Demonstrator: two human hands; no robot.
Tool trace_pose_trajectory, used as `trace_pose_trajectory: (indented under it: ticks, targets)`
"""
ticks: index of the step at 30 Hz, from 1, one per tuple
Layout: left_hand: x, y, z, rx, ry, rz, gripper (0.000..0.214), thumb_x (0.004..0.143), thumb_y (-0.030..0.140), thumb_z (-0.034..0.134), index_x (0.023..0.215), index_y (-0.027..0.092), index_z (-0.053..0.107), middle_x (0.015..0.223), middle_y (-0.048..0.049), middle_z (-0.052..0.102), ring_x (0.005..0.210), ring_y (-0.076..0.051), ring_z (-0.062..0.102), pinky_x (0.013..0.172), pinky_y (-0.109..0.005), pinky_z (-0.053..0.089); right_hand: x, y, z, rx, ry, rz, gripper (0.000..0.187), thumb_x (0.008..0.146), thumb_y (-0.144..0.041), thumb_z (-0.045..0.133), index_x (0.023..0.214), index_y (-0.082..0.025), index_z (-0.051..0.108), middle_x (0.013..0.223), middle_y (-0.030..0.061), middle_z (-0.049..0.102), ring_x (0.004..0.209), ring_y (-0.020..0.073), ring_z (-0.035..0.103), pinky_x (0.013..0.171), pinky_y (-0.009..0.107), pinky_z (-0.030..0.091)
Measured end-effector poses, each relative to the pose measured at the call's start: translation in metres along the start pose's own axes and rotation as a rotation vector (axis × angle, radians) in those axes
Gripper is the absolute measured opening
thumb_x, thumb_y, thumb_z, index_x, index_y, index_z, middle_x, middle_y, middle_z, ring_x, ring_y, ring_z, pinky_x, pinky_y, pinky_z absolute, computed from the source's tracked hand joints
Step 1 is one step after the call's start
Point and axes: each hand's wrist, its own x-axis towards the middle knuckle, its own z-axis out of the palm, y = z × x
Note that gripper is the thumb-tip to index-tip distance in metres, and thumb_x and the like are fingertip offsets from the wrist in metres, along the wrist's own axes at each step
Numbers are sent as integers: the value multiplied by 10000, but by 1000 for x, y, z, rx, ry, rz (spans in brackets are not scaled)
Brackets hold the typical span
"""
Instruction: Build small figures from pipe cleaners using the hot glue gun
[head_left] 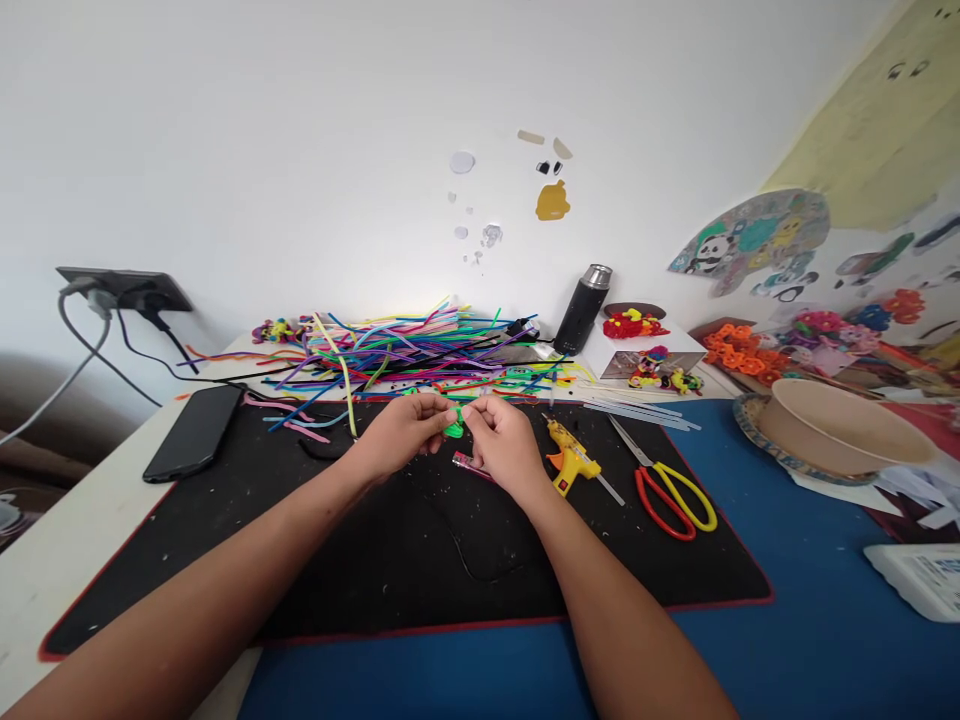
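Observation:
Between my two hands is a small bent piece of bright green pipe cleaner (454, 428). My left hand (401, 430) pinches it from the left with thumb and fingertips. From the other side, my right hand (504, 440) is closed on it too, thumb and forefinger meeting at its upper edge. Part of the green piece is hidden by the fingers. A pink lighter (471, 464) lies just below, partly covered by my right hand. Both hands are above the black mat (360, 570).
A heap of coloured pipe cleaners (427, 345) lies along the wall. To the right are a yellow glue gun (571, 458), scissors (675, 495) and glue sticks (645, 412). A black flask (583, 312) stands behind. A phone (193, 435) rests at left, a beige bowl (840, 425) at right.

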Motion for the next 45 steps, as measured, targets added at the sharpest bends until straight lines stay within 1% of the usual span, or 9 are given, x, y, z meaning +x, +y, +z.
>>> trace_pose_trajectory:
  ticks: [3, 6, 14, 19, 23, 27, 31, 39, 45]
  targets:
    - [0, -2, 0, -40, -10, -4, 423, 745, 544, 807, 876, 169, 664, 580, 49, 557, 499, -101, 474, 489, -215, 318, 0, -1, 0, 66, -6, 7, 221, 972, -384, 574, 824, -222, 594, 483, -80, 510, 365, 119, 498, 441, 238, 376]
    - [-1, -2, 1, -69, 5, -9, 423, 737, 542, 816, 869, 172, 657, 575, 53, 557, 488, -96, 465, 482, -213, 307, 0, 0, 0, 59, -4, -5, 220, 968, -377, 577, 810, -224, 587, 479, -78, 511, 367, 116, 491, 437, 235, 373]
    - [-1, -1, 0, -11, 28, -40, 403, 726, 527, 811, 835, 172, 654, 537, 57, 550, 468, -96, 446, 458, -210, 280, 1, 8, 2, 38, -52, 7, 210, 980, -371, 558, 822, -233, 580, 470, -88, 493, 360, 112, 487, 437, 226, 374]
    - [2, -6, -4, -15, 36, -53, 364, 746, 504, 794, 816, 174, 658, 534, 51, 543, 469, -97, 448, 463, -211, 289, 2, 8, 2, 5, -91, 10, 156, 972, -375, 570, 919, -232, 605, 551, -77, 568, 374, 110, 513, 436, 224, 390]
    - [2, -7, -5, -48, 10, -62, 391, 721, 509, 828, 837, 168, 676, 539, 48, 547, 473, -96, 457, 459, -209, 287, 1, 7, 2, 0, -77, 6, 155, 962, -370, 578, 894, -232, 591, 567, -74, 575, 361, 104, 501, 426, 223, 381]
    - [1, -3, -4, -92, 12, -74, 427, 679, 517, 864, 829, 167, 672, 520, 55, 536, 460, -91, 443, 450, -205, 278, 0, 5, 1, 33, -68, 12, 181, 959, -384, 578, 856, -236, 574, 511, -88, 528, 348, 108, 483, 424, 221, 373]
    - [1, 2, -4, -138, 23, -73, 432, 648, 506, 889, 805, 167, 671, 560, 48, 553, 464, -85, 444, 436, -205, 274, -1, 1, 1, 48, -52, 7, 206, 957, -384, 567, 815, -235, 558, 479, -91, 494, 344, 106, 456, 424, 223, 353]
    - [-1, 1, -1, -119, 0, -105, 397, 684, 499, 857, 798, 172, 662, 545, 47, 551, 451, -86, 445, 428, -202, 273, -2, 2, 2, -75, -37, -7, 148, 938, -330, 552, 824, -238, 574, 504, -76, 518, 400, 124, 482, 462, 238, 349]
    - [3, -2, -3, -51, 56, -56, 419, 695, 518, 842, 859, 170, 676, 543, 54, 551, 457, -97, 474, 431, -205, 293, 3, 4, -6, -194, -52, -17, 164, 960, -351, 555, 883, -231, 635, 593, -49, 598, 460, 132, 514, 508, 245, 343]
